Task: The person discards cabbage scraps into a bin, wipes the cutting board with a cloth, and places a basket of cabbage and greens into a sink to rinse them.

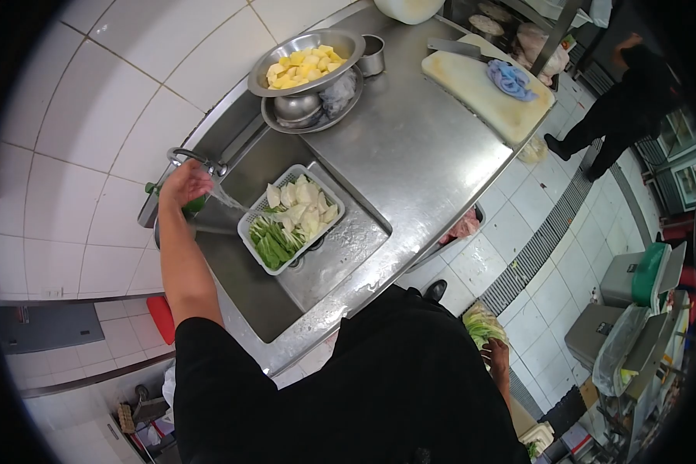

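My left hand [186, 184] is at the curved metal tap [179, 151] on the wall side of the sink, its fingers closed round the spout. From beside the fingers a stream of water [228, 200] runs into a white plastic basket [266, 267]. Pale cut cabbage pieces [305, 203] fill one part of the basket, cut green leaves [272, 243] the other. The basket stands in the metal sink [243, 298]. Something green [194, 206] shows behind my wrist. My right hand is out of sight.
A steel bowl of yellow chunks [305, 68] stands on other bowls on the counter. A knife [455, 47] and blue cloth [510, 80] lie on a cutting board [479, 89]. Low at right, another person's hand [496, 356] holds leafy cabbage [483, 326]. A person [626, 100] stands farther off.
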`<state>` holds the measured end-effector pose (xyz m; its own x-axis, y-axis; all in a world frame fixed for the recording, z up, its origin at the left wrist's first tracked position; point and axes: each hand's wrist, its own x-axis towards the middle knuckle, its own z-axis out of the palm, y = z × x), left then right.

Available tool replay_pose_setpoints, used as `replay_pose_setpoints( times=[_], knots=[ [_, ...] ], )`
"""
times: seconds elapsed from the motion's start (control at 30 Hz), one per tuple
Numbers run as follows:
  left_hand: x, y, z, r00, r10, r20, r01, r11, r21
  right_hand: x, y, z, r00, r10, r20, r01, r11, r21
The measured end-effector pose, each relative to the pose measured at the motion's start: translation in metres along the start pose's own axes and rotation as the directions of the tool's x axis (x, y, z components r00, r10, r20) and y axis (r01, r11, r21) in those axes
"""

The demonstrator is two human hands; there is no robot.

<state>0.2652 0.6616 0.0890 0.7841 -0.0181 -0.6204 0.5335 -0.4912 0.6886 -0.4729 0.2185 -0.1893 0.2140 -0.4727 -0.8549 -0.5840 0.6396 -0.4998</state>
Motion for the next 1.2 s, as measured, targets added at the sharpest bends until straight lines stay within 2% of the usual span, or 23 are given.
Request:
replay_pose_setpoints(
  times=[0.07,0.4,0.5,0.57,0.67,0.77,0.97,1.2],
  knots=[
    [-0.006,0.0,-0.005,0.998,-0.057,-0.006,0.057,0.998,0.031,-0.003,-0.002,0.0,1.0,0.006,-0.011,-0.006,1.0,-0.002],
    [-0.018,-0.007,-0.025,0.992,-0.099,-0.072,0.104,0.992,0.07,-0.003,0.002,-0.005,1.0,0.013,0.018,-0.013,1.0,0.011],
    [-0.017,-0.014,-0.024,0.992,-0.076,-0.105,0.073,0.997,-0.034,-0.001,0.0,-0.003,0.999,0.033,0.0,-0.033,0.999,-0.006],
    [-0.02,-0.017,-0.019,0.998,-0.017,-0.059,0.009,0.991,-0.13,-0.001,-0.002,-0.003,1.0,0.026,0.007,-0.026,1.0,-0.008],
    [-0.017,-0.022,-0.018,0.997,0.045,-0.06,-0.054,0.984,-0.169,0.0,-0.003,-0.002,1.0,0.02,0.007,-0.02,1.0,-0.023],
    [-0.016,-0.019,-0.02,1.0,-0.009,-0.015,0.006,0.989,-0.148,0.003,-0.004,-0.001,1.0,0.021,0.001,-0.021,0.999,-0.035],
    [-0.015,-0.02,-0.014,0.999,-0.009,-0.032,0.002,0.976,-0.219,0.004,-0.002,-0.004,1.0,0.015,0.014,-0.015,0.999,-0.033],
    [-0.012,-0.021,-0.017,0.998,-0.026,-0.052,0.016,0.984,-0.178,0.003,0.0,-0.003,1.0,0.015,0.017,-0.014,0.999,-0.04]
  ],
)
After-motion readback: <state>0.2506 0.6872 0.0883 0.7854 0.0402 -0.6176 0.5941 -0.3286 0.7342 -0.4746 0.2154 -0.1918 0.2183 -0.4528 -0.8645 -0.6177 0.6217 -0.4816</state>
